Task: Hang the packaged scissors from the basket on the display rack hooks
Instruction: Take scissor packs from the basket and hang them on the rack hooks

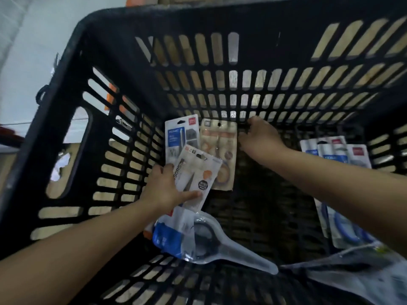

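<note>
Both my arms reach down into the black slatted basket, where the packaged scissors lie scattered on its floor. My left hand has its grip on a white carded pack with orange print, thumb laid across the card's lower edge and fingers tucked behind its left side, the pack tilted up off the others. Beneath and just beyond it rest a grey-and-blue pack and a tan-toned pack, side by side and partly overlapped by the one I hold. My right hand sits at the foot of the far wall beside the tan pack, fingers curled downward; whether that grip has closed on anything I cannot tell, since the fingertips are hidden. A clear blister pack with a blue card lies nearest me, and more blue-carded packs lean in the right corner. To do this step well, I judge I should lift the white pack straight up so it does not drag its neighbours, shift my pinch lower to leave the hang hole at the card's top free, and keep the face forward for the hook. No display rack is in view.
</note>
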